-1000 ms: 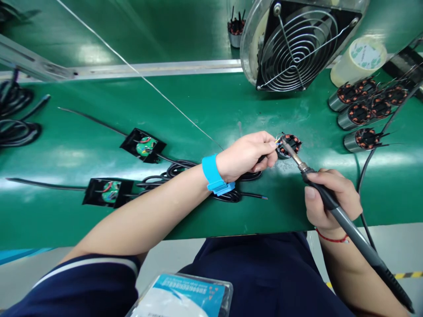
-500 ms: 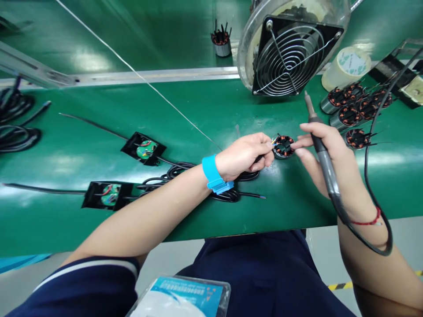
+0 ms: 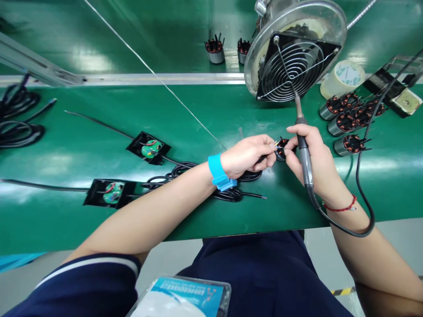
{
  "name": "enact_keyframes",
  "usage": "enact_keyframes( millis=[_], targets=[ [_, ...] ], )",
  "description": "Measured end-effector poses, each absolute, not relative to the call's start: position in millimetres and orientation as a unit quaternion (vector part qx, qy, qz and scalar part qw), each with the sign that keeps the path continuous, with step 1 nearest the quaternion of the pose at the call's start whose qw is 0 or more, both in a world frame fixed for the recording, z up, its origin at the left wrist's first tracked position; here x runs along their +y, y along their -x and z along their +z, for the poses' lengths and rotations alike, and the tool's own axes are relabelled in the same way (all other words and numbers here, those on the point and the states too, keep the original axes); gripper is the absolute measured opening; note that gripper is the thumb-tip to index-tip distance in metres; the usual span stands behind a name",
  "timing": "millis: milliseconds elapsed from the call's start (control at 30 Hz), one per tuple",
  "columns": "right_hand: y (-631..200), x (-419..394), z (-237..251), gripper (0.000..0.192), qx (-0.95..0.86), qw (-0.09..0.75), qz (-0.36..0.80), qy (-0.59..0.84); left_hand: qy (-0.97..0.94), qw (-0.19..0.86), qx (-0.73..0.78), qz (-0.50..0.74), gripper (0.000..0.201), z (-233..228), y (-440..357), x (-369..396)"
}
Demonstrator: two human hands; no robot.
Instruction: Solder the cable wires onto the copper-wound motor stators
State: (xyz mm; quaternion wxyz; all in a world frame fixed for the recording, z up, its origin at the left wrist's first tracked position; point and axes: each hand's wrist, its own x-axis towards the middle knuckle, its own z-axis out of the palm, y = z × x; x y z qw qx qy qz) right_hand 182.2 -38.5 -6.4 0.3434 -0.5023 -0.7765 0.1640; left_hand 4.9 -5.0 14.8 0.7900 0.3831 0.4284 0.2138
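Observation:
My left hand (image 3: 248, 154), with a blue wrist strap (image 3: 218, 172), pinches thin coloured wires at a small motor stator (image 3: 281, 149) with copper windings on the green bench (image 3: 198, 119). My right hand (image 3: 310, 160) grips a soldering iron (image 3: 303, 143) with its tip pointing up and away, and its fingertips touch the stator's right side. The stator is mostly hidden between my two hands. A black cable coil (image 3: 231, 187) lies under my left wrist.
A fume fan with a wire grille (image 3: 294, 61) stands behind my hands. Several stators (image 3: 346, 119) and a tape roll (image 3: 342, 77) lie at the right. Two black boxes with green circuit boards (image 3: 148, 148) (image 3: 110, 193) and cables lie at the left. Solder wire (image 3: 158, 79) stretches diagonally.
My right hand swung the soldering iron's tip off the stator and upward, then moved in so its fingers touch the stator. My left hand stayed at the wires.

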Motion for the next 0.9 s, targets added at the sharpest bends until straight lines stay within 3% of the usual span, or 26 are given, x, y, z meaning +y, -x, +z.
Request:
enact_keyframes(
  millis=[200, 367, 600, 733, 900],
  targets=[
    [-179.3, -34.4, -7.0, 0.050, -0.751, 0.371, 0.249, 0.486, -0.374, 0.792, 0.420, 0.237, 0.021, 13.9, -3.7, -3.4],
    [-187.6, -32.0, -10.0, 0.052, -0.762, 0.339, 0.296, 0.465, -0.376, 0.784, 0.425, 0.252, 0.022, 13.7, -1.6, -0.9],
    [-175.5, -38.8, -20.0, 0.048, -0.704, 0.421, 0.283, 0.497, -0.395, 0.774, 0.426, 0.250, 0.023, 14.6, -2.4, -2.3],
    [-177.3, -44.2, -23.5, 0.055, -0.735, 0.404, 0.252, 0.483, -0.384, 0.777, 0.432, 0.252, 0.024, 14.4, -2.5, -1.9],
    [-177.3, -47.2, -23.0, 0.048, -0.735, 0.407, 0.208, 0.502, -0.379, 0.786, 0.418, 0.253, 0.023, 13.3, -0.7, -0.4]
  ],
)
